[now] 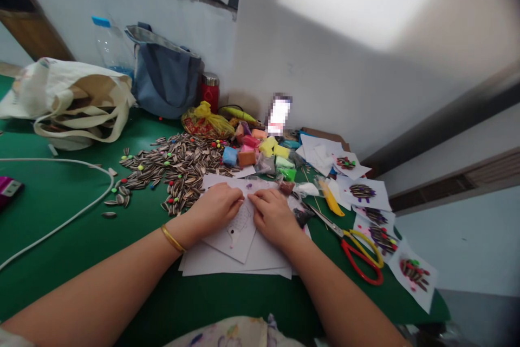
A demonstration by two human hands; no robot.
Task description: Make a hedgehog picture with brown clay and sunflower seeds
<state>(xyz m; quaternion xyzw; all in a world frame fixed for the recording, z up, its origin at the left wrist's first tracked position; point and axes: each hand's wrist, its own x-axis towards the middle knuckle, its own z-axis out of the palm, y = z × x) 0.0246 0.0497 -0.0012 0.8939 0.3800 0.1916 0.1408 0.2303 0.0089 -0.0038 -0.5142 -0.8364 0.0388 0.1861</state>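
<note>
Drawing sheet (240, 239) lies on stacked paper (270, 260), near middle of the worktop (81, 241); left hand (221, 204) and right hand (275, 216) sit over it, fingers narrow, grip unclear; sunflower seeds (184, 158) spread far left; scissors (337, 229) right.

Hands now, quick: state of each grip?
Left hand: fingers curled at the drawn-on sheet; can't tell if it holds anything.
Right hand: fingers bent at the same sheet; contents hidden, can't tell.
</note>
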